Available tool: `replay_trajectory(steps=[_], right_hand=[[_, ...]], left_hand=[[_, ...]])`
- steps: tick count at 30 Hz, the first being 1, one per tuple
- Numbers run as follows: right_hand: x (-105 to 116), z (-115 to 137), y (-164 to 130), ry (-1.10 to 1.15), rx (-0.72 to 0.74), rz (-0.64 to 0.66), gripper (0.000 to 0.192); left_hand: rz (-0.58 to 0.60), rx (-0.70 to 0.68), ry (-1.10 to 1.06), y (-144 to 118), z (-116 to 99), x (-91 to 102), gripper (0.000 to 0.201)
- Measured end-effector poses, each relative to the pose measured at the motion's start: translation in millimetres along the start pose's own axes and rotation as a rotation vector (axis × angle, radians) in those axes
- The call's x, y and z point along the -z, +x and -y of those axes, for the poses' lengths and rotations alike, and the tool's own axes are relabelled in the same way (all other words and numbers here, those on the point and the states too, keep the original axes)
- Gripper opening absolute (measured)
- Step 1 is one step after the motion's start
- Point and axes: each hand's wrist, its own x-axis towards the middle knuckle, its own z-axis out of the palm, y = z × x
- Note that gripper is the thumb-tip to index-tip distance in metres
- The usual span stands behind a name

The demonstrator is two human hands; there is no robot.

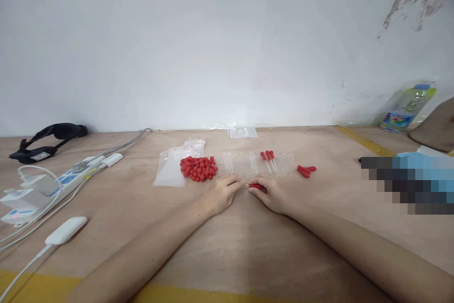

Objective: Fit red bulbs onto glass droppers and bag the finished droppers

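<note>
The worktop (227,246) carries one pile of red bulbs (198,168), one row of clear tubes (248,163), three capped droppers (267,155) in that row, two clear bags (172,168), one power strip (71,180) and one bottle (407,104).

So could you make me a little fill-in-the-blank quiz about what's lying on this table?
1. The pile of rubber bulbs left of the clear tubes is coloured ____.
2. The right hand pinches one red bulb while the ____ hand meets it.
3. The power strip lies on the ____ side of the table.
4. The plastic bottle at far right has a ____ cap.

Missing words: red; left; left; blue
</note>
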Motion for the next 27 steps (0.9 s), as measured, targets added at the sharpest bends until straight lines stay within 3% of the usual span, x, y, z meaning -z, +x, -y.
replay_trajectory(steps=[6,12,18,23,27], right_hand=[[0.8,-0.2,1.0,0.047,-0.007,0.005,0.014],[0.4,-3.8,2.7,0.295,-0.134,-0.076,0.019],[35.2,-13.0,22.9,0.523,-0.338,-0.25,0.033],[69.8,-44.1,45.0,0.236,-0.554,-0.377,0.037],[68.0,-69.8,58.3,-0.101,-0.645,-0.338,0.03]], left_hand=[[0.015,-0.002,0.01,-1.0,0.7,-2.1,0.031],[-0.06,0.085,-0.073,-4.0,-0.2,-4.6,0.027],[-0.174,0.241,-0.08,-3.7,-0.5,6.7,0.029],[-0.19,0.299,0.037,-1.5,0.5,6.7,0.016],[-0.165,0.307,0.099,-1.9,0.3,3.7,0.012]])
